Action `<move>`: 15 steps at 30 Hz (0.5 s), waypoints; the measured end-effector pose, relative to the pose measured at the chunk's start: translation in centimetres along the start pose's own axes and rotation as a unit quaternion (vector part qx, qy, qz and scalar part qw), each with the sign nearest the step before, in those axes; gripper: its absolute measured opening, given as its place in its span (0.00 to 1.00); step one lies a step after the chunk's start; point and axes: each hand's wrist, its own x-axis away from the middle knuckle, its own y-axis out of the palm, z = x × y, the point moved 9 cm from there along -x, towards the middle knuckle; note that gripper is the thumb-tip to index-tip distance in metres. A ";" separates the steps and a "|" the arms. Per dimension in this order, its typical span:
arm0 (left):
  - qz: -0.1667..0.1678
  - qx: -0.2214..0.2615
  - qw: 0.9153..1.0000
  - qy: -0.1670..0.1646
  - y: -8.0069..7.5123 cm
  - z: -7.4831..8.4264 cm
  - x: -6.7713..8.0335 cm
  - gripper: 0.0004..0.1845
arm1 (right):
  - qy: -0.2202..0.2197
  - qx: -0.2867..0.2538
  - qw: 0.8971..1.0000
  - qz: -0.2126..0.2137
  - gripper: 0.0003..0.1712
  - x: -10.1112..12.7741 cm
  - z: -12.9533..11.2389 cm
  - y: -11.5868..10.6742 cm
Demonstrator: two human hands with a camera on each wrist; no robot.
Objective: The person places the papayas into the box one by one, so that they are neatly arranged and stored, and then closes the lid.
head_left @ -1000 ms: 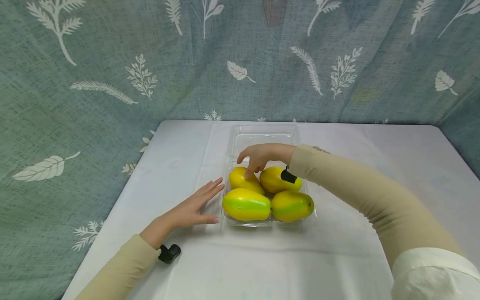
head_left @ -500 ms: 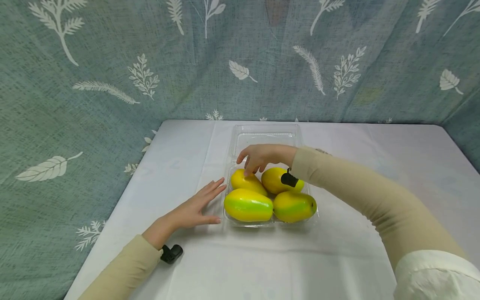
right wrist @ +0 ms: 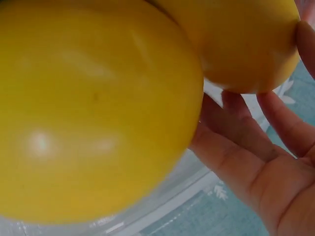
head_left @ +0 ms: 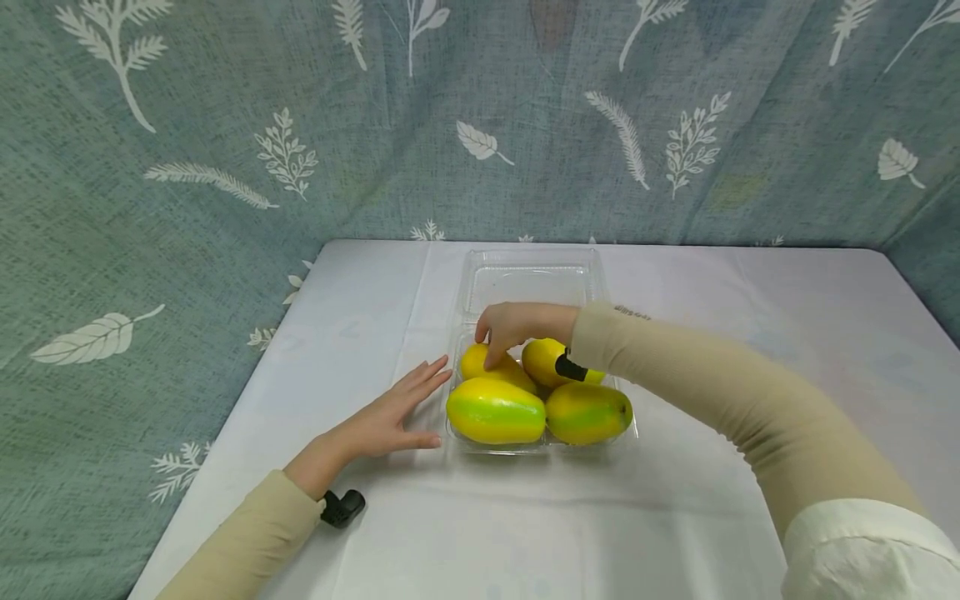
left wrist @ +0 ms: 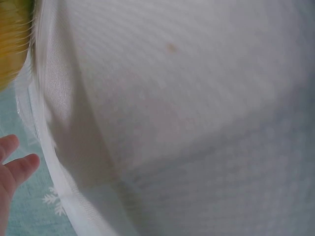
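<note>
A smooth, glossy yellow plastic mango (head_left: 483, 364) lies in the back left corner of a clear plastic clamshell tray (head_left: 542, 445) on a white cloth-covered table (head_left: 712, 467), packed against three more yellow-green mangoes (head_left: 497, 410). The right hand (head_left: 517, 327) reaches down with fingers (right wrist: 231, 152) curled round its far end, thumb on the opposite side. The left hand (head_left: 390, 417) lies flat, fingers straight, just beside the tray's left wall, holding nothing.

The left hand (head_left: 382, 421) is laid flat, fingers straight. The right hand (head_left: 517, 329) is arched downward, fingers curled, forearm stretched leftward.
</note>
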 end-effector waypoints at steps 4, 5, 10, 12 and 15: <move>-0.001 0.000 1.000 -0.001 0.0 0.0 0.0 0.46 | -0.014 0.015 1.000 -0.008 0.30 -0.1 -0.3 0.4; 0.000 -0.001 1.000 -0.001 0.0 0.0 0.0 0.46 | -0.018 0.022 1.000 -0.011 0.30 -0.1 -0.4 0.5; 0.000 -0.004 1.000 -0.002 0.0 0.0 0.0 0.46 | -0.036 0.062 0.997 -0.025 0.32 -0.3 -0.8 1.0; 0.000 -0.004 1.000 -0.001 0.0 0.0 -0.1 0.46 | -0.036 0.071 0.996 -0.027 0.34 -0.5 -0.8 1.1; 0.002 -0.002 1.000 0.001 0.0 0.1 -0.1 0.46 | -0.032 0.073 0.996 -0.032 0.35 -0.6 -0.7 1.3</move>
